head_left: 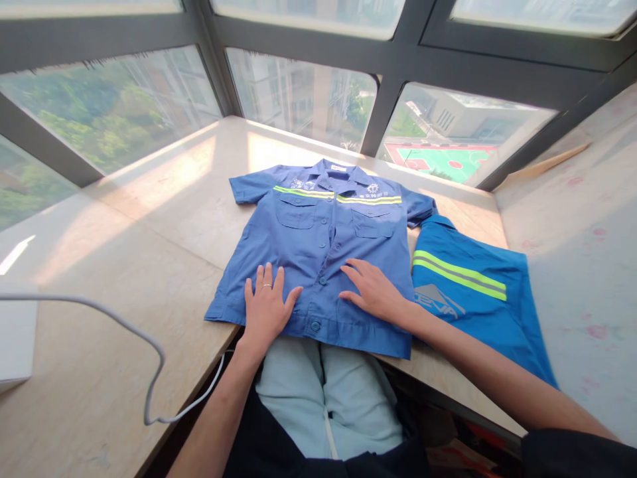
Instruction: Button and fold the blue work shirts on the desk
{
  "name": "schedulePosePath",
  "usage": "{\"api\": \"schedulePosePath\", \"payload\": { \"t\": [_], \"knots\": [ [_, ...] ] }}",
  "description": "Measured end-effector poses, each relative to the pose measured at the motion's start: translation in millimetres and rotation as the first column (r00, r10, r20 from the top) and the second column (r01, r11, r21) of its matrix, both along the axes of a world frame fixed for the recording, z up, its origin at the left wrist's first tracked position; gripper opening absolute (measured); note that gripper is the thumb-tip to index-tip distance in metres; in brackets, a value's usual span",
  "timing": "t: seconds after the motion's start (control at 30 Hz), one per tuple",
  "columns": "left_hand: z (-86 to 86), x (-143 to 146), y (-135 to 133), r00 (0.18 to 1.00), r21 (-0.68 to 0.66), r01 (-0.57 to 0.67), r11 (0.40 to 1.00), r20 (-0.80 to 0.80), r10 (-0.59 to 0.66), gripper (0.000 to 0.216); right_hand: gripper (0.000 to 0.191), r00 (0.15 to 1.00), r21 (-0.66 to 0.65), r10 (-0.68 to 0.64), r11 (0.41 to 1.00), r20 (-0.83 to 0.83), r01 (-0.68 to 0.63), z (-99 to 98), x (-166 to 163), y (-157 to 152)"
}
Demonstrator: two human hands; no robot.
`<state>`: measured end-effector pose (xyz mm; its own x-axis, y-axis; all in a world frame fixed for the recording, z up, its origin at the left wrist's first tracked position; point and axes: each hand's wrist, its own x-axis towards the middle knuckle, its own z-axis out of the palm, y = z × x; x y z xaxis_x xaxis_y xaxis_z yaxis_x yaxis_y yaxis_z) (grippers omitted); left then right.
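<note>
A blue short-sleeved work shirt (pixel 293 245) lies spread face up on the stone ledge, collar toward the window and hem at the near edge. Yellow-green reflective strips cross its chest above two flap pockets. My left hand (pixel 269 302) rests flat on the shirt's lower left part, fingers spread, a ring on one finger. On the lower right part lies my right hand (pixel 371 289), its fingers stretched out and thumb apart. Neither hand grips the cloth. Close to my right forearm is a brighter blue folded garment (pixel 478 265) with a reflective strip and grey lettering.
Framed windows (pixel 298 99) stand behind the pale ledge (pixel 164 265). A white cable (pixel 124 325) curls across the left side and over the near edge. At far left sits a white box (pixel 17 338). A flowered wall covering (pixel 587 265) bounds the right.
</note>
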<state>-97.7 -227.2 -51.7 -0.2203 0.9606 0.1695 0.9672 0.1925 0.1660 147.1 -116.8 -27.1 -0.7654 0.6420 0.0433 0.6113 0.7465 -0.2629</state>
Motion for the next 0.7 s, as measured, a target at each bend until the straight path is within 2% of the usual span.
{"api": "schedulePosePath", "payload": {
  "t": [0.13, 0.37, 0.53, 0.63, 0.7],
  "knots": [
    [-3.1, -18, -11, 0.998, -0.033, -0.029, 0.999, -0.049, 0.028, 0.07, 0.076, 0.989, -0.007, -0.002, 1.0, 0.15, 0.003, -15.8, 29, -12],
    [-5.9, -30, -16, 0.995, -0.026, -0.059, 0.998, -0.082, 0.057, 0.067, 0.076, 0.978, 0.003, 0.064, 0.998, 0.199, -0.066, -29.3, 48, -21],
    [5.0, -28, -12, 0.995, -0.057, -0.076, 0.995, -0.069, 0.072, 0.067, 0.077, 0.981, 0.002, 0.061, 0.998, 0.186, -0.062, -28.1, 47, -20],
    [16.9, -22, -5, 0.995, 0.021, -0.101, 0.995, -0.023, 0.102, 0.071, 0.076, 0.987, 0.013, 0.052, 0.998, 0.149, -0.054, -19.4, 44, -26],
    [21.5, -16, 2, 0.999, 0.096, -0.034, 0.995, 0.012, 0.033, 0.07, 0.075, 0.994, 0.042, 0.055, 0.997, 0.093, -0.059, -11.7, 40, -35]
  ]
}}
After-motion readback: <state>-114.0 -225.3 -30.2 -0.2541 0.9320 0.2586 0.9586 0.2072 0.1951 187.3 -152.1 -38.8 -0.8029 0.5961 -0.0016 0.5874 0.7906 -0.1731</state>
